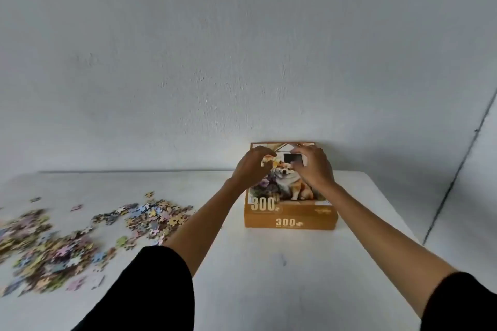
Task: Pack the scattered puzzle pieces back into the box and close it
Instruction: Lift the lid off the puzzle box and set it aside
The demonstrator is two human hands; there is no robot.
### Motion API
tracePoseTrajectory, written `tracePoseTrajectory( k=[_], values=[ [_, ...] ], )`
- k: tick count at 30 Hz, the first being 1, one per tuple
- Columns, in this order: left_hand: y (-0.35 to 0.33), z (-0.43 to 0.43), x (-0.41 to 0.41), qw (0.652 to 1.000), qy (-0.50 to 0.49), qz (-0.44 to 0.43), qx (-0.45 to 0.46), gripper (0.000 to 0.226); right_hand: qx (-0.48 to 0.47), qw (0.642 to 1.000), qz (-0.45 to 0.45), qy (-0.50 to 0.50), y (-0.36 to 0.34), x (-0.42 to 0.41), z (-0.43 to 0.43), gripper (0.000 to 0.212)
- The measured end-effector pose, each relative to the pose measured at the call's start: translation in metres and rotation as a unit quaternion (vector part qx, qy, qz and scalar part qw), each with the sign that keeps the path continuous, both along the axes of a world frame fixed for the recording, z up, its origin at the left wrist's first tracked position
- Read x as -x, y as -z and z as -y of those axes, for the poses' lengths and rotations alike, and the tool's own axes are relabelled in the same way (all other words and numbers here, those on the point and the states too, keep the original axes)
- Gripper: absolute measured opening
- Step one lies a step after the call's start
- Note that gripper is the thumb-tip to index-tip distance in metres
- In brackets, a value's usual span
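Note:
The orange puzzle box (290,219), printed with a dog picture and "300", stands shut at the back of the table against the wall. Both my hands are over its lid. My right hand (314,166) pinches a small dark rectangle with a white edge (294,159) above the lid's far half. My left hand (251,168) hovers beside it with its fingers curled toward that rectangle, not visibly touching it. Many loose puzzle pieces (150,213) lie scattered on the table to the left of the box, and the pile reaches the frame's left edge.
The white table (269,277) ends at the wall behind the box, and its right edge runs diagonally at the right. My black sleeves fill the bottom corners. A small dark mark (283,260) sits on the tabletop in front of the box.

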State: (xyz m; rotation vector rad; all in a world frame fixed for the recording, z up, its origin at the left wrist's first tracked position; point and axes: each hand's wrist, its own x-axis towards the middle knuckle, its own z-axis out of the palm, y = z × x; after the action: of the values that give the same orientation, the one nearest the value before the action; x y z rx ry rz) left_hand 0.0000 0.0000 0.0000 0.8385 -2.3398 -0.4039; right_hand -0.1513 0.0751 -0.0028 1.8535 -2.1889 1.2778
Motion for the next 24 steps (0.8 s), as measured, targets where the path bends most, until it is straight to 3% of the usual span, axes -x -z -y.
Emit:
tracePoseTrajectory(
  k=[7, 14, 17, 20, 24],
  values=[
    [0.054, -0.015, 0.002, 0.997, -0.003, 0.065, 0.033, 0.036, -0.051, 0.997, -0.057, 0.028, 0.043, -0.002, -0.014, 0.037],
    [0.067, -0.009, -0.004, 0.996, -0.019, 0.079, 0.029, 0.041, -0.071, 0.993, -0.075, 0.059, 0.048, 0.006, -0.018, 0.037],
    [0.068, -0.005, -0.007, 0.996, -0.036, 0.078, 0.012, 0.043, -0.097, 0.993, -0.039, 0.051, 0.049, 0.012, -0.018, 0.040],
    [0.071, 0.003, -0.009, 0.998, -0.049, 0.020, -0.027, 0.044, -0.102, 0.993, 0.033, 0.050, 0.049, 0.019, -0.017, 0.049],
    [0.072, 0.006, -0.009, 0.976, -0.081, -0.067, -0.191, 0.050, -0.147, 0.975, 0.166, -0.001, 0.045, 0.032, -0.014, 0.057]
  ],
)
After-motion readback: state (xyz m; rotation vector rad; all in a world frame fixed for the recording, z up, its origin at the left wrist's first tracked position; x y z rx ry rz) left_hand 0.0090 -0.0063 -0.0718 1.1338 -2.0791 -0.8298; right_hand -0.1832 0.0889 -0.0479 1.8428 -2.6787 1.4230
